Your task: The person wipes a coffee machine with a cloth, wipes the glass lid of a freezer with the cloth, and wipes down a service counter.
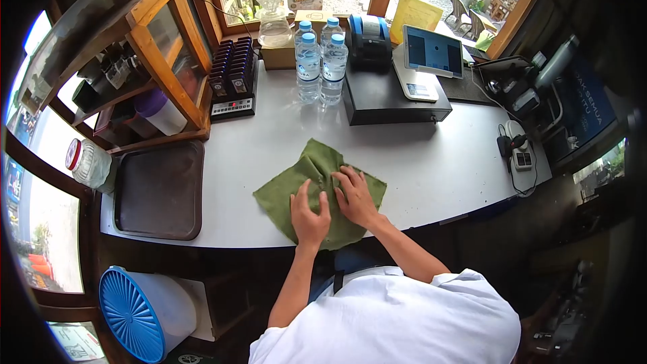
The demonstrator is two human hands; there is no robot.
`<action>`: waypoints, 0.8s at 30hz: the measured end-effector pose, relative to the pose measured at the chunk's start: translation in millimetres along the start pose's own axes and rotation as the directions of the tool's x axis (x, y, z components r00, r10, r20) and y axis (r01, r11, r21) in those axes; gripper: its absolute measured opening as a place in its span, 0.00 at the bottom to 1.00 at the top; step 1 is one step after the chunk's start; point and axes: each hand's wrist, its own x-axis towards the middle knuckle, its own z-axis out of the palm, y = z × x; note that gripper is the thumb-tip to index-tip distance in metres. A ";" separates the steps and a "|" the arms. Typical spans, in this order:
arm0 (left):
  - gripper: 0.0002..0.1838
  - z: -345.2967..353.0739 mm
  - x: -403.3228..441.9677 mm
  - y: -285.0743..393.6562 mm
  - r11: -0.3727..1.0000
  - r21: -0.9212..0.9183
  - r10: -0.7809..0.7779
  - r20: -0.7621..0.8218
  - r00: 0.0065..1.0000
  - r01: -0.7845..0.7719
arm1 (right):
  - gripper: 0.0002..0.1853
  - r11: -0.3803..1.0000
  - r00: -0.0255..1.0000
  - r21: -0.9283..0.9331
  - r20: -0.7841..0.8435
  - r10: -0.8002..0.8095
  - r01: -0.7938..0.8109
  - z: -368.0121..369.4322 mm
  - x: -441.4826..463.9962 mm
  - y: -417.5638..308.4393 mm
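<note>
A green cloth [313,162] lies spread and rumpled near the front edge of the white counter, part of it hanging at the edge. My left hand [311,219] rests on its lower middle, thumb and fingers apart and slightly bent. Just to the right, my right hand [357,199] lies on the cloth with its fingers spread. Between the two hands the fabric is creased into folds. Neither hand is visibly closed around the cloth.
Water bottles [309,71] stand at the back of the white counter [236,182], beside a black cash drawer [394,109] carrying a printer [369,40] and a tablet terminal [431,54]. A brown tray [159,189] lies left, below a wooden cabinet [192,34]. A power strip [520,152] sits right.
</note>
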 end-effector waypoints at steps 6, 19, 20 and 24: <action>0.08 -52.3 8.0 -25.1 0.966 -0.243 -0.130 -0.181 0.975 0.083 | 0.32 0.959 0.997 -0.280 0.038 0.067 -0.054 27.7 49.1 -8.5; 0.13 -77.5 -0.2 -13.0 0.989 0.138 -0.036 -0.152 0.988 0.057 | 0.36 0.959 0.953 -0.072 0.158 -0.259 0.272 54.6 78.8 -35.7; 0.15 -71.4 0.0 -9.0 0.984 0.173 -0.011 -0.121 0.993 0.032 | 0.35 0.955 0.937 0.019 0.188 -0.294 0.296 56.7 74.8 -40.1; 0.32 -56.2 8.1 -38.0 0.817 0.570 -0.217 0.165 0.962 0.087 | 0.32 0.918 0.940 0.320 0.162 -0.299 0.236 41.6 64.1 -50.0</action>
